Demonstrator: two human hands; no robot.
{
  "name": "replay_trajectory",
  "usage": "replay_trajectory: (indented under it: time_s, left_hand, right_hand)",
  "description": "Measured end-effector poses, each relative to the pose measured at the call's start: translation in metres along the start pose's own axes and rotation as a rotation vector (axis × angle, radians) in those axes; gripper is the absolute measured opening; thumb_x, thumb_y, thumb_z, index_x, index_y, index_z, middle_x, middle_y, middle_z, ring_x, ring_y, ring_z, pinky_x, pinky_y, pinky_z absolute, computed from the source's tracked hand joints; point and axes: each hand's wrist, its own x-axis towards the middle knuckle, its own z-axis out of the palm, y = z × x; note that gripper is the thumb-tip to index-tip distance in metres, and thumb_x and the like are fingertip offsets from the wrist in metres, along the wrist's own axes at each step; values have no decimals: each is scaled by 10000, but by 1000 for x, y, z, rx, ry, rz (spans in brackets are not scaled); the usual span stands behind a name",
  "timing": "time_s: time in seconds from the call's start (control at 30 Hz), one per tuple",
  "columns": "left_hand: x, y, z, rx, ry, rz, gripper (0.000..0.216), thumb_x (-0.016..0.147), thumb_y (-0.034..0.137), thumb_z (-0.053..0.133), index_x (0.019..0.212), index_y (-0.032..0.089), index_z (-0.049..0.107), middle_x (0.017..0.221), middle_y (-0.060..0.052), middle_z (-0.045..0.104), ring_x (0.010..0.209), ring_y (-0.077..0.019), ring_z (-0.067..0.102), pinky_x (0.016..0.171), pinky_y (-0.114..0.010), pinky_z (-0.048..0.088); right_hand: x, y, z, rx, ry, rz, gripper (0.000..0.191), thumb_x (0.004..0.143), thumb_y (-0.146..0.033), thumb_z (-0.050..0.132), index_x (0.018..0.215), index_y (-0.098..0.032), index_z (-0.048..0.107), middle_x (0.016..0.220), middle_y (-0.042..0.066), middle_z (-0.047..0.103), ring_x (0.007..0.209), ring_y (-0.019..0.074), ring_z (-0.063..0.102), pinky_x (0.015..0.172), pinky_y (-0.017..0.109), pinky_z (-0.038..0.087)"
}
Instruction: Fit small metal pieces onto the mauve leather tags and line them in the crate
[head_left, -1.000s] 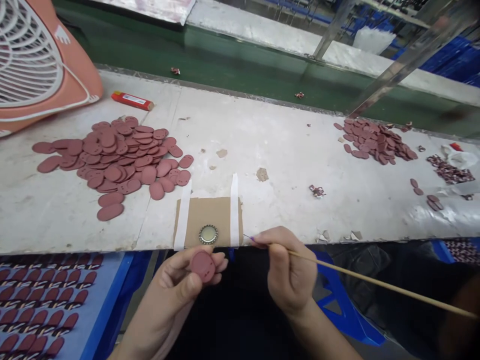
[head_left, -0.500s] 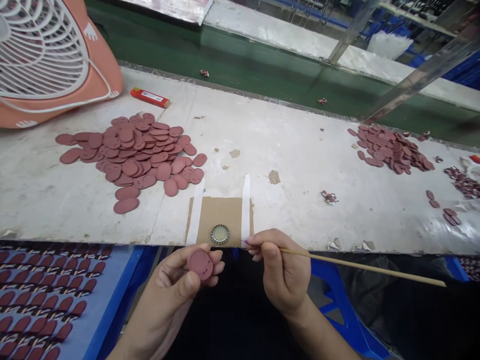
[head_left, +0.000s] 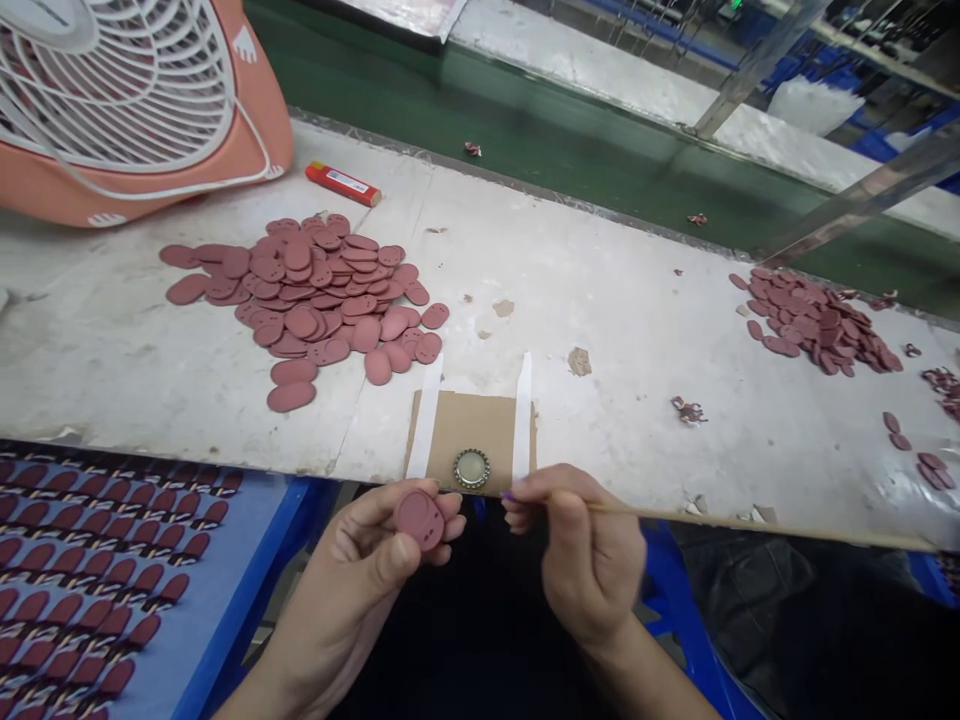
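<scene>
Between its thumb and fingers my left hand (head_left: pixel 360 565) pinches a dark red oval piece (head_left: pixel 419 519) with small holes near one end. My right hand (head_left: pixel 589 550) is closed on a thin wooden stick (head_left: pixel 720 522), whose purple tip points left toward the oval piece without touching it. The stick's long end reaches out to the right. Just beyond both hands, a metal bottle cap (head_left: pixel 472 468) lies open side up on a cardboard square (head_left: pixel 480 425), which white tape strips hold at the table edge.
A heap of red oval pieces (head_left: pixel 322 290) lies left, a smaller pile (head_left: pixel 817 320) right. An orange fan (head_left: pixel 262 130) and a red box cutter blade case or lighter-like object (head_left: pixel 343 184) stand behind. Rows of finished-looking pieces cover a blue tray (head_left: pixel 232 560) at lower left.
The camera view has shifted left, so the table things appear farther right. Both hands keep their holds; the stick now lies flatter, its far end reaching farther right.
</scene>
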Motion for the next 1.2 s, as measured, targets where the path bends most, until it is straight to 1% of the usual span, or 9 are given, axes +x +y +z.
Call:
replay_trajectory:
  time_s: [0.2, 0.3, 0.4, 0.53, 0.7, 0.93, 1.0, 1.1, 1.2]
  left_hand:
    - [3, -1, 16, -85, -191, -65, 259, 662, 310, 886, 907, 283, 809, 893, -10, 828, 806, -156, 770, 714, -157, 584]
    - [3, -1, 20, -76, -214, -79, 254, 648, 281, 895, 888, 274, 811, 876, -17, 829, 813, -166, 774, 751, -176, 591]
    - [2, -1, 22, -59, -224, -80, 255, 648, 268, 896, 889, 270, 811, 877, -12, 829, 827, -160, 773, 771, -167, 588]
    - [0, -1, 22, -42, -222, -65, 258, 653, 268, 893, 897, 273, 810, 879, 3, 829, 844, -147, 770, 782, -142, 576]
    - [0, -4, 20, 6, -231, -39, 252, 667, 273, 885, 907, 279, 808, 899, 10, 828, 866, -139, 765, 780, -118, 562]
    - [2, -5, 19, 24, -226, -33, 251, 668, 287, 883, 908, 282, 809, 889, 3, 829, 851, -141, 767, 760, -117, 564]
    - [3, -5, 18, 27, -213, -34, 256, 661, 295, 887, 905, 281, 809, 891, -1, 829, 849, -148, 768, 767, -130, 569]
    - [2, -4, 12, 21, -159, -17, 268, 654, 310, 889, 908, 289, 808, 902, -3, 829, 832, -159, 771, 771, -154, 582]
    - [-1, -2, 1, 36, -54, 30, 260, 661, 322, 883, 908, 290, 808, 891, -1, 828, 802, -153, 769, 734, -150, 590]
  right_hand:
    - [-7, -33, -2, 137, 34, -174, 268, 1095, -321, 443, 1083, -164, 659, 808, 49, 668, 674, 160, 650, 559, 279, 552]
    - [-7, -38, -1, 123, 49, -216, 251, 1091, -287, 461, 1055, -136, 658, 798, 41, 665, 655, 145, 642, 536, 257, 542]
    - [-5, -38, -2, 114, -5, -199, 266, 1092, -265, 453, 1015, -106, 652, 813, 50, 656, 682, 141, 641, 567, 253, 544]
    - [-5, -37, -6, 126, -48, -162, 256, 1091, -273, 455, 1027, -121, 651, 828, 52, 656, 734, 153, 650, 635, 266, 569]
    - [-2, -36, -7, 106, -123, -162, 257, 1092, -262, 430, 1022, -128, 638, 837, 47, 661, 722, 144, 640, 660, 261, 571]
    - [-1, -39, -6, 89, -131, -164, 267, 1091, -258, 435, 990, -109, 633, 829, 50, 659, 724, 137, 640, 666, 247, 572]
    - [-3, -36, -7, 124, -121, -157, 267, 1089, -262, 445, 1005, -104, 643, 842, 57, 662, 738, 143, 645, 668, 254, 572]
    - [-6, -25, -6, 152, -22, -158, 276, 1096, -292, 428, 1037, -134, 646, 838, 46, 658, 716, 145, 643, 618, 260, 551]
    - [-3, -7, -2, 20, 19, -113, 278, 1098, -291, 400, 1004, -181, 638, 817, 15, 645, 659, 126, 620, 575, 243, 514]
